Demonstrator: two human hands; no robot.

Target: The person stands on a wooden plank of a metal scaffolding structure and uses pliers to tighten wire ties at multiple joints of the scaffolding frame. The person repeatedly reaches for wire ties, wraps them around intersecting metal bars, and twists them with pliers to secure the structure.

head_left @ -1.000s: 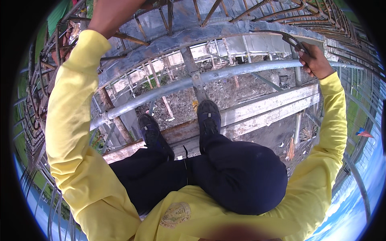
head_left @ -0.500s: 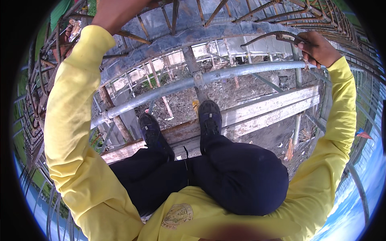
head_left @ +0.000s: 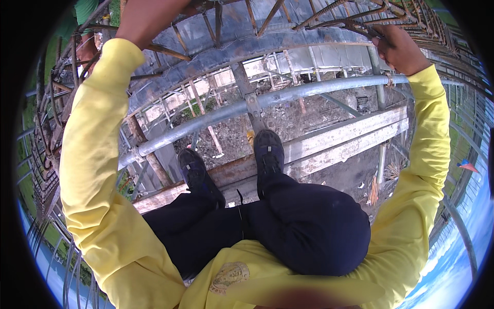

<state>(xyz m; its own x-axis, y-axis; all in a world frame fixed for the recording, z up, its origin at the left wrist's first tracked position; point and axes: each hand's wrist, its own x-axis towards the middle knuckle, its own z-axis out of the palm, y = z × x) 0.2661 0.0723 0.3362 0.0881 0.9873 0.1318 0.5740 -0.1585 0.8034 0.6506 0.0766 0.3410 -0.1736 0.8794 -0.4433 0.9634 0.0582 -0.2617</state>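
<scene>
My right hand (head_left: 402,50) is raised at the upper right, fingers closed around a dark metal tool (head_left: 366,30) that points left into the rusty rebar cage (head_left: 329,18). My left arm in a yellow sleeve (head_left: 98,129) reaches up at the upper left; its bare forearm (head_left: 149,20) runs off the top edge, so the hand itself is hidden. My black shoes (head_left: 267,154) stand on a narrow plank (head_left: 339,141), behind a galvanised scaffold pipe (head_left: 206,126).
Curved grey formwork (head_left: 267,46) runs below the rebar. Rubble-strewn ground (head_left: 231,139) lies far below the plank. Another person in green (head_left: 82,13) is at the top left, behind rebar. Vertical rebar bars (head_left: 465,154) line the right side.
My right hand has risen with the tool, from beside the scaffold pipe up to the rebar at the top. Feet and left arm have stayed put.
</scene>
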